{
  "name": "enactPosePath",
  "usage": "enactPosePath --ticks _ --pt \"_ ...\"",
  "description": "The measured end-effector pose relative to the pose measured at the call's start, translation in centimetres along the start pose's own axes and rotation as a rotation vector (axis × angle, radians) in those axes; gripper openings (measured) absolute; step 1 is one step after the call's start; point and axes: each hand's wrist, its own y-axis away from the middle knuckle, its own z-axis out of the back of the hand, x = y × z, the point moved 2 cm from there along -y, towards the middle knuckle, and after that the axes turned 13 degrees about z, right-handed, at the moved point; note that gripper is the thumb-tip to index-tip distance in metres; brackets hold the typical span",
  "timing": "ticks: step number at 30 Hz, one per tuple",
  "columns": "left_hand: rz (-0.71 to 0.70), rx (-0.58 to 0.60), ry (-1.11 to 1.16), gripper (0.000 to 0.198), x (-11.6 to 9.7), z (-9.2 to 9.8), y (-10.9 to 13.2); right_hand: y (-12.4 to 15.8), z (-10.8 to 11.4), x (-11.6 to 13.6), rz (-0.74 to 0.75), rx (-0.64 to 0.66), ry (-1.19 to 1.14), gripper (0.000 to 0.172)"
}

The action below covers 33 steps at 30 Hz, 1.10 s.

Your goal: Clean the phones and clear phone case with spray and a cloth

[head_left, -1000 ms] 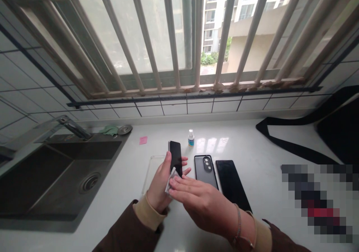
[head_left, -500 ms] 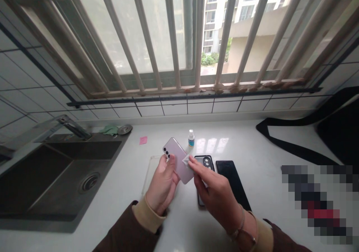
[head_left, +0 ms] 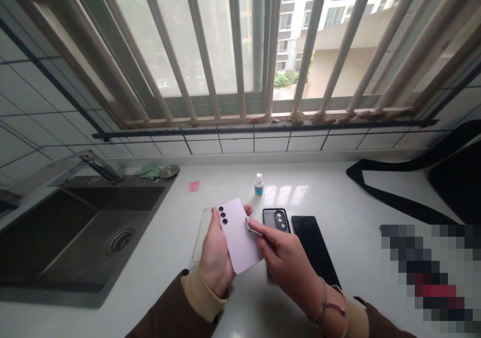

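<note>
My left hand point(head_left: 218, 252) cradles a pale lilac phone point(head_left: 239, 242) from below and along its left side, back facing up with its camera lenses at the upper left. In my right hand point(head_left: 281, 252) a small white wipe point(head_left: 252, 226) is pinched at the fingertips, against the right part of the phone's back. Under and beside that hand lies a black-rimmed phone case point(head_left: 276, 218). Right of it is a dark phone-like slab point(head_left: 315, 247). A clear case point(head_left: 202, 232) lies behind my left hand, partly hidden.
A small white bottle point(head_left: 259, 185) with a blue label stands beyond the phone. To its left is a pink sticky note point(head_left: 194, 186). A sink point(head_left: 88, 298) with a faucet point(head_left: 101, 166) takes up the left. A black strap point(head_left: 398, 202) lies at the right; a barred window rises behind.
The phone has come lower and nearer, turned more upright, its back now facing me more squarely. My left hand has shifted its hold under it. My right hand still holds the wipe against it.
</note>
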Motion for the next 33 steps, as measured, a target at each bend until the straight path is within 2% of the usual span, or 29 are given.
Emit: enactPosePath --ticks 3,6,9,11,14,16,20,24,28,33 --pt "-0.012 -0.061 0.077 0.066 -0.7 0.2 -0.5 0.1 -0.2 1.0 0.204 0.114 0.170 0.043" --pt "-0.086 -0.122 0.106 0.056 -1.6 0.6 -0.9 0.1 -0.5 2.2 0.381 0.282 0.256 0.041" --pt "-0.188 -0.159 0.091 0.044 -2.1 0.8 -0.9 0.1 -0.8 2.9 0.450 0.407 0.250 0.040" --pt "-0.199 -0.142 0.073 0.043 -2.0 0.7 -0.8 0.0 -0.8 2.9 0.438 0.443 0.267 0.049" --pt "-0.090 -0.046 0.028 0.048 -0.9 0.3 -0.8 0.1 -0.8 2.4 0.393 0.463 0.314 0.068" --pt "0.006 0.042 0.004 0.049 0.1 0.1 -0.9 0.1 -0.7 2.0 0.355 0.459 0.362 0.074" --pt "0.133 0.163 0.013 0.047 1.7 -0.1 -1.2 0.0 -0.4 1.3 0.270 0.385 0.480 0.076" --pt "0.260 0.254 -0.004 0.052 2.4 0.0 -1.1 -0.1 -0.1 1.1 0.240 0.316 0.513 0.079" --pt "0.210 0.263 0.002 0.049 2.4 -0.2 -0.8 -0.2 0.2 1.3 0.294 0.318 0.475 0.075" --pt "0.158 0.182 -0.010 0.046 1.8 -0.6 -0.5 -0.3 0.2 1.9 0.364 0.342 0.433 0.064"
